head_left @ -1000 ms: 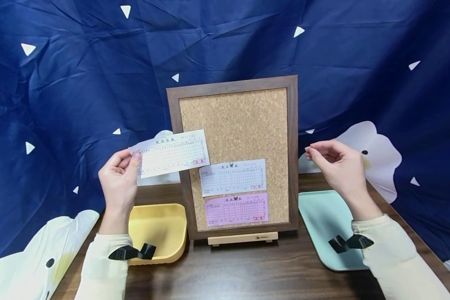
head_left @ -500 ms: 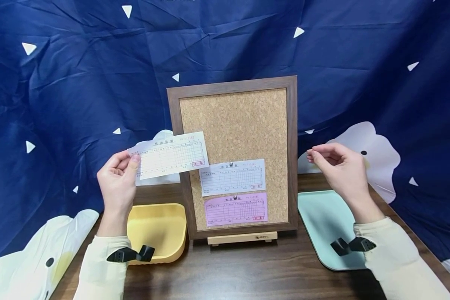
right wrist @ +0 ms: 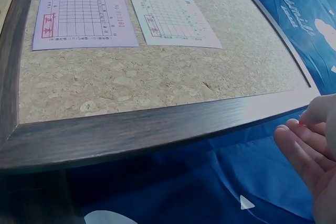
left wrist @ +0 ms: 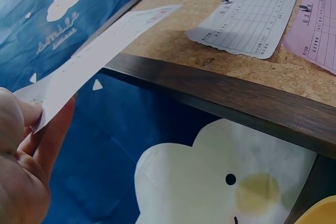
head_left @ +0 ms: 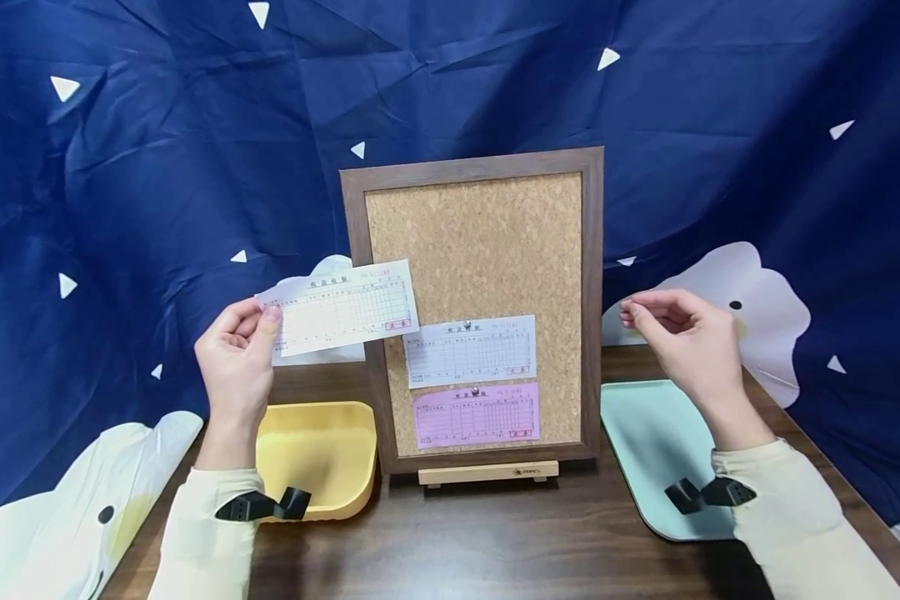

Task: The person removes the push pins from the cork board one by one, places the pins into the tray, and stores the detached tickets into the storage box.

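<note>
My left hand [head_left: 236, 358] pinches the left end of a white receipt slip [head_left: 341, 307] between thumb and fingers. The slip is tilted, its right end overlapping the left frame of the corkboard [head_left: 480, 242] in the head view. To the right of the board, my right hand [head_left: 682, 342] is raised with thumb and fingertips pressed together. A tiny thing with a red spot [right wrist: 301, 124] shows between those fingertips in the right wrist view; the rest is hidden. Low on the cork, a pale blue receipt [head_left: 471, 354] hangs above a purple receipt [head_left: 476, 419], each with a silver pushpin at its top.
A small wooden stand [head_left: 487, 472] props the board upright on the dark wood table [head_left: 457, 542]. The yellow tray [head_left: 363, 458] sits left of it, under my left forearm. A mint tray [head_left: 660, 508] lies right, below my right wrist. A blue cloth [head_left: 157, 208] hangs behind.
The head view has shifted slightly, so the board appears a little further right. My right hand has drifted slightly right in the picture. Both hands keep their pinches.
</note>
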Motion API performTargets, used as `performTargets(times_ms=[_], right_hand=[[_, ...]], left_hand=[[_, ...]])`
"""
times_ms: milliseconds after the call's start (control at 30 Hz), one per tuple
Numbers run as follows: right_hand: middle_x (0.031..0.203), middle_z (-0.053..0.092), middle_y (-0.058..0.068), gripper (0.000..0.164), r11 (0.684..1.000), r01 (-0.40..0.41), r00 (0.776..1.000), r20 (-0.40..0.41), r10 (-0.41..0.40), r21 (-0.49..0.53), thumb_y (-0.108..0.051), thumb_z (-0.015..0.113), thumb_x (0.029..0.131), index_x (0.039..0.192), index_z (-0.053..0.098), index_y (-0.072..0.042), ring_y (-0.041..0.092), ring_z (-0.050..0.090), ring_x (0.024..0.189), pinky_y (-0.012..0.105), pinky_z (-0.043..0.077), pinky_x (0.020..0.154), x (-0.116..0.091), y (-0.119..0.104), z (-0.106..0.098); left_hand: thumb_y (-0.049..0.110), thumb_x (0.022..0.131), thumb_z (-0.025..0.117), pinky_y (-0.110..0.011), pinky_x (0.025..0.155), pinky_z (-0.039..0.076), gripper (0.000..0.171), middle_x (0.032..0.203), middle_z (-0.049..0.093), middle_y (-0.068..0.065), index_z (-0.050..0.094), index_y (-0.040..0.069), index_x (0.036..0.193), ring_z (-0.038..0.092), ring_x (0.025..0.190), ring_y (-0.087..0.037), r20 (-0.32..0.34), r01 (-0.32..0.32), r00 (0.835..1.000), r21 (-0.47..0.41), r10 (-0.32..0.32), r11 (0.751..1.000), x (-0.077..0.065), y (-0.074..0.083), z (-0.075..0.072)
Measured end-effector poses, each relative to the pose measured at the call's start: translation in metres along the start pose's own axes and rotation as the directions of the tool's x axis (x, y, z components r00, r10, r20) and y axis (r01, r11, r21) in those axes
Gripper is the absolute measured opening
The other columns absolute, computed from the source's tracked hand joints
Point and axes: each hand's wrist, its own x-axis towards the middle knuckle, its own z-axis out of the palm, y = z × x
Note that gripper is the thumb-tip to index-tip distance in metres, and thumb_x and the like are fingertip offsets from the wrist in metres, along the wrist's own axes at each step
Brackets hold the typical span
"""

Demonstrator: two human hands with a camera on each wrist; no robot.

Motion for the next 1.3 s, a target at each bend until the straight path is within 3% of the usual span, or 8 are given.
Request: performTargets(times_ms=[200,800,1167,1300], right_hand=[[0.087,0.072,0.018,0.012,1.000,0.001,1.000,-0.010,-0.001,-0.011,0.007,0.067,0.083,0.095,0.068,0.009,0.010,0.070,0.073,0.015,0.053,0.067,-0.002,-0.011,-0.003],[0.086,0.071,0.020,0.013,0.998,-0.034,0.999,-0.016,0.034,-0.051,0.008,0.066,0.083,0.096,0.067,0.010,0.013,0.070,0.073,0.016,0.053,0.067,-0.008,-0.006,-0.011],[0.086,0.073,0.007,0.014,0.995,-0.079,0.997,-0.018,0.078,-0.055,0.004,0.067,0.084,0.097,0.067,0.010,0.008,0.070,0.073,0.015,0.053,0.068,-0.010,-0.004,-0.016],[0.085,0.073,0.008,0.014,0.995,-0.089,0.996,-0.028,0.088,-0.040,0.004,0.067,0.084,0.096,0.067,0.011,0.009,0.070,0.071,0.015,0.053,0.066,-0.012,0.002,-0.018]], left_hand=[[0.008,0.083,0.073,-0.017,0.065,0.053,0.023,0.084,0.072,-0.003,0.066,-0.006,0.098,0.067,0.071,-0.010,-0.007,0.007,1.000,-0.001,-0.007,1.000,0.000,-0.001,-0.001],[0.000,0.084,0.070,-0.015,0.063,0.052,0.014,0.082,0.072,0.001,0.067,-0.002,0.097,0.065,0.069,-0.007,-0.031,0.034,0.999,0.055,-0.032,0.998,-0.004,-0.001,-0.012],[-0.002,0.082,0.071,-0.014,0.063,0.051,0.015,0.078,0.071,0.002,0.066,-0.005,0.096,0.065,0.066,-0.006,-0.061,0.040,0.997,0.000,-0.040,0.999,-0.007,0.000,-0.021],[-0.003,0.082,0.070,-0.015,0.062,0.051,0.015,0.077,0.071,0.001,0.066,-0.006,0.097,0.065,0.066,-0.007,-0.055,0.045,0.997,-0.017,-0.046,0.999,-0.007,-0.001,-0.022]])
